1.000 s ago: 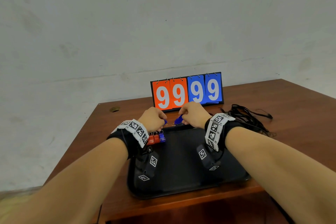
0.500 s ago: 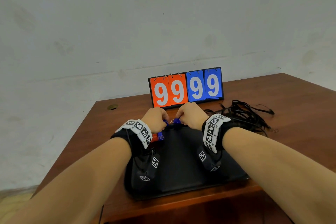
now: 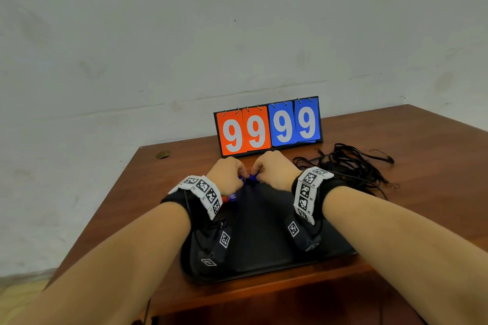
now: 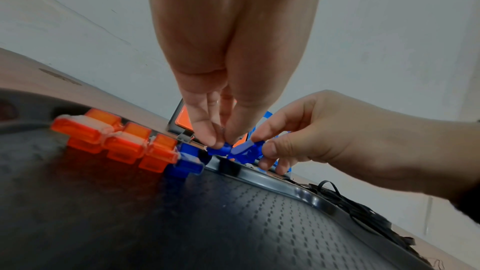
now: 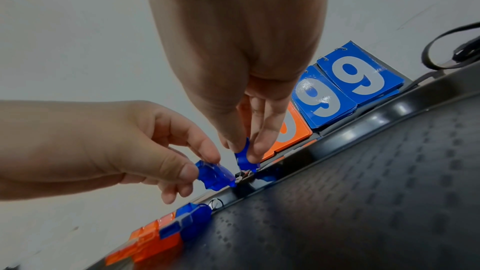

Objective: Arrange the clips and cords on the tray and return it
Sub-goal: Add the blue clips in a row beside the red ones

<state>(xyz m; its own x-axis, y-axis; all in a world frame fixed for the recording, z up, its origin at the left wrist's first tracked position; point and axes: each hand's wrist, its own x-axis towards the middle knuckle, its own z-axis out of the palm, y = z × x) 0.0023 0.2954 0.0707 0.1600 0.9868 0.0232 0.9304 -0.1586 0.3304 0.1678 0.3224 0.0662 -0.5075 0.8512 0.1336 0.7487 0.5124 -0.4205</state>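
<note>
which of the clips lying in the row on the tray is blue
The blue clip at the row's end nearest the hands; the other clips in the row are orange. It lies on the tray, unheld.

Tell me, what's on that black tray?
A row of orange clips and one blue clip lies along the far rim of the tray. Wrists hide parts of its floor. The cords lie off it, on the table.

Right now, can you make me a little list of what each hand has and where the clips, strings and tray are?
left hand: pinches a blue clip over the tray's far rim
right hand: pinches another blue clip beside it
clips in row: orange clips and one blue at the tray's far left
tray: black, on the table
cords: tangled on the table, right of the tray
</note>
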